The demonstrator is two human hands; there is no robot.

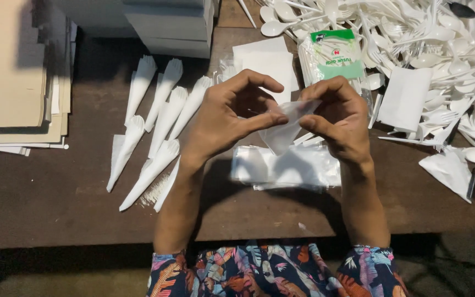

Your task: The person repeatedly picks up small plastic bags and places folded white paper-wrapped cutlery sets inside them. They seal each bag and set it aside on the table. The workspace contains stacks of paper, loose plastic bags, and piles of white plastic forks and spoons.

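fingers: both thumbs and forefingers pinched shut on the top edge of a thin white paper sleeve [286, 127]
left hand [227, 118]: grips the left corner
right hand [341, 118]: grips the right corner
sleeve: held above the stack of clear plastic bags [287, 168]
handling: looks light, limp, tear-prone; best held by its edges
around: wrapped cutlery cones [152, 132] left, loose plastic spoons and forks [413, 38] right
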